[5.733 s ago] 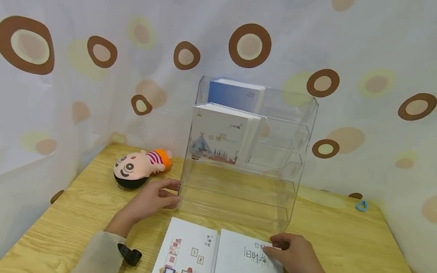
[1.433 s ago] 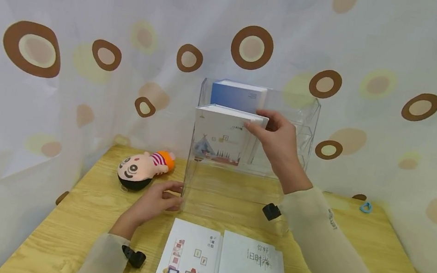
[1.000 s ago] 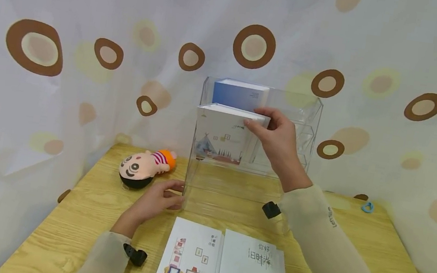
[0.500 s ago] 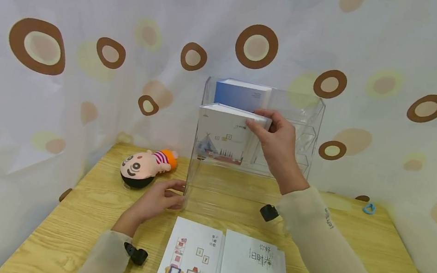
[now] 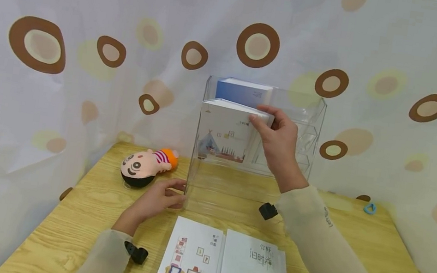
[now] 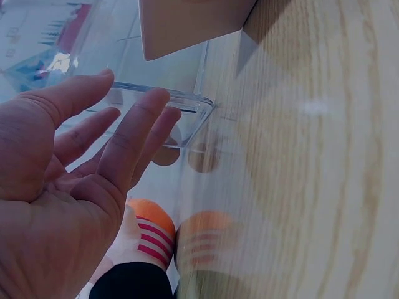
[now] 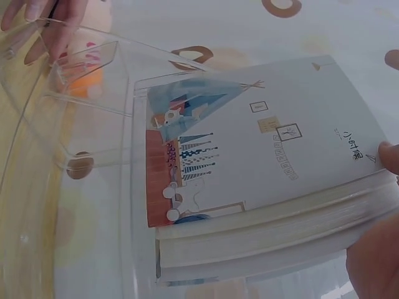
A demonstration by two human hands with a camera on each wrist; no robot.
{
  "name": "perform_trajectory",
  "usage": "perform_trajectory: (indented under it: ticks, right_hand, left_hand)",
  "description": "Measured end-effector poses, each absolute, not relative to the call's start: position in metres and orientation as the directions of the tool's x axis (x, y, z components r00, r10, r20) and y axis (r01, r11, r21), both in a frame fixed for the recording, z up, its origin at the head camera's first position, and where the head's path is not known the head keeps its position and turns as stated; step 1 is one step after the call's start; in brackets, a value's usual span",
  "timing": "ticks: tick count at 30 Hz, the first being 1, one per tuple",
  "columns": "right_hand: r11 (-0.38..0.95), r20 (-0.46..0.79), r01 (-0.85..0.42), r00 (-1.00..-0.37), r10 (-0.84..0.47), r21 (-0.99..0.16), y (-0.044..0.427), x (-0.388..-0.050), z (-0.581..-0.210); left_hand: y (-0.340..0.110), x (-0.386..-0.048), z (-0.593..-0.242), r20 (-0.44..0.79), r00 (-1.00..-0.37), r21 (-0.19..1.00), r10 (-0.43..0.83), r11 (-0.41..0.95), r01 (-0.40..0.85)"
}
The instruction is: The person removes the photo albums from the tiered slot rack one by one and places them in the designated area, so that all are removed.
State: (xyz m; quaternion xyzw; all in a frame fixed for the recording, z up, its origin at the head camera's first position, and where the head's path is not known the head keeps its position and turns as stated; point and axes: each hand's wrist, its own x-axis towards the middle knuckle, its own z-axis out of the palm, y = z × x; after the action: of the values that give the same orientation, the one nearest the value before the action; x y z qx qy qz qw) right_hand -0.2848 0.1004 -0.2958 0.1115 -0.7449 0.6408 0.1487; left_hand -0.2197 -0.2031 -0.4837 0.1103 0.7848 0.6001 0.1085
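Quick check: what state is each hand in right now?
Left hand: open, beside the clear plastic tiered rack.
Right hand: closed, holding the rectangular white blue-tent picture book.

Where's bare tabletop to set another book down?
The table is bare between the right sleeve and blue ring, and left of the left sleeve, nearer than the doll. Crowded: in front of the clear rack, where white books lie.

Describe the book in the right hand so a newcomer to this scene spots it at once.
On the wooden table stands a clear tiered rack. In it, lower than and in front of a blue book, is a white book, its upper corner gripped by the right hand. A blue tent printed on its cover sets it apart from that blue neighbour.
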Motion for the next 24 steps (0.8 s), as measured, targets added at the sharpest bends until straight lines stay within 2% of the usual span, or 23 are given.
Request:
perform_trajectory:
  ticks: [24]
  right_hand:
    - [0.119, 0.433, -0.430, -0.901, 0.004, -0.895, 0.108, -0.278, -0.284]
  left_hand:
    - [-0.202, -0.217, -0.481, -0.029, -0.956, 0.965, 0.292, 0.259, 0.050]
